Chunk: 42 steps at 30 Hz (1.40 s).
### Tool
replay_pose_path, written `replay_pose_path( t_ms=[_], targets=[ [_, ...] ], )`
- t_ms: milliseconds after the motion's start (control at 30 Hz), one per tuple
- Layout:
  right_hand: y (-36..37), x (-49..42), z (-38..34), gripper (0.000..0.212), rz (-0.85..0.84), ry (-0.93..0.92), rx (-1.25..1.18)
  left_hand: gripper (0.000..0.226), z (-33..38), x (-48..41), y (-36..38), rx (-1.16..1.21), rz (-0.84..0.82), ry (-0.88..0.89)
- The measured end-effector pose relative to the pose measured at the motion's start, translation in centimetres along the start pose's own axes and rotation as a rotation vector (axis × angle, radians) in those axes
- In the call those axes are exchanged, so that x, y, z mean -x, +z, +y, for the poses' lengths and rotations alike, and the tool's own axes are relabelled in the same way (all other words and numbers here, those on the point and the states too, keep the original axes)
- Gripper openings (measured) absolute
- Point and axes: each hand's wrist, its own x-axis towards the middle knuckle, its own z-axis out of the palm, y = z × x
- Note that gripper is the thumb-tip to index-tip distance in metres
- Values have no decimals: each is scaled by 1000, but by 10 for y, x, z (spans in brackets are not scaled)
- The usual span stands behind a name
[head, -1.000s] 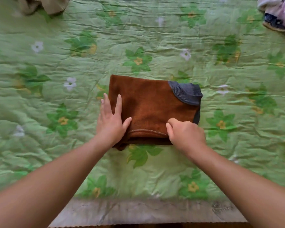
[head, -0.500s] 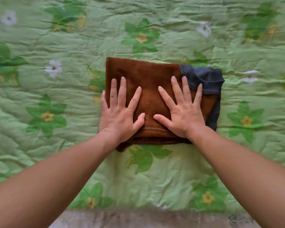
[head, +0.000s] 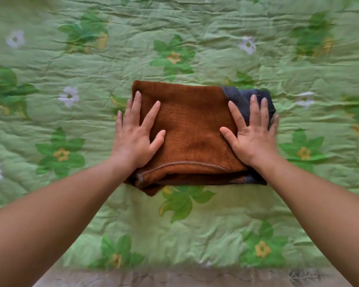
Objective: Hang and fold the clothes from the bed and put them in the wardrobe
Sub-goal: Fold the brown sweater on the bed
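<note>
A folded brown garment (head: 193, 129) with a dark blue ribbed cuff at its far right corner lies in the middle of the bed. My left hand (head: 135, 133) lies flat with straight, spread fingers on the garment's left edge, partly over the bedspread. My right hand (head: 253, 131) presses flat on the right side, its fingers reaching over the blue cuff (head: 243, 98). Both palms face down and neither hand grips the cloth. A stitched hem shows along the garment's near edge.
The garment lies on a wrinkled green bedspread (head: 71, 183) printed with green leaves and white and yellow flowers. The bed's near edge (head: 174, 276) runs along the bottom of the view.
Both hands have slid apart from the middle of the garment to its left and right sides. One second ago the right hand was curled at the near edge; it now lies flat.
</note>
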Motion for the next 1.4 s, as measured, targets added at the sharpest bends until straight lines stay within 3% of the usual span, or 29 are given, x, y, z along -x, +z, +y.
replay_pose_path(
  t_ms=[100, 167, 233, 333, 467, 600, 767, 867, 933, 1033, 1100, 1167, 1267, 1400],
  targets=[
    [-10, 9, -10, 72, 43, 10, 72, 78, 5, 6, -6, -61, 37, -12],
    [-15, 22, -28, 78, 82, -99, 62, 80, 14, 20, -5, -109, 79, 77],
    [-9, 35, -47, 81, 26, -246, 38, 80, 21, 37, 1, -165, 63, 192],
    [0, 39, -59, 82, -59, -247, 75, 81, 22, 39, 5, -221, -3, 183],
    [-5, 37, -52, 80, -5, -214, -98, 83, 18, 30, 0, -22, -9, 179],
    [-11, 55, -26, 77, 220, 203, -356, 77, 0, 35, -13, 576, 107, -170],
    [-24, 46, -22, 94, 296, 425, -690, 84, 1, 37, -32, 1016, 14, -448],
    [-42, 34, -12, 101, 139, 752, -969, 91, -1, 34, -46, 1138, -122, -433],
    [-51, 29, -1, 87, -50, 823, -1185, 90, 0, 32, -56, 1125, -188, -409],
    [-63, 22, 15, 50, -409, 839, -1398, 88, 2, 28, -63, 1058, -262, -381],
    [-65, 21, 23, 37, -526, 803, -1467, 87, 1, 26, -63, 1048, -282, -360],
    [-63, 20, 25, 36, -474, 740, -1447, 83, -1, 26, -62, 1049, -287, -335],
    [-63, 24, 16, 42, -247, 625, -1322, 71, 2, 27, -67, 1010, -286, -300],
    [-95, 42, 8, 38, -162, 406, -1015, 61, 22, 26, -97, 986, -268, -275]
  ],
)
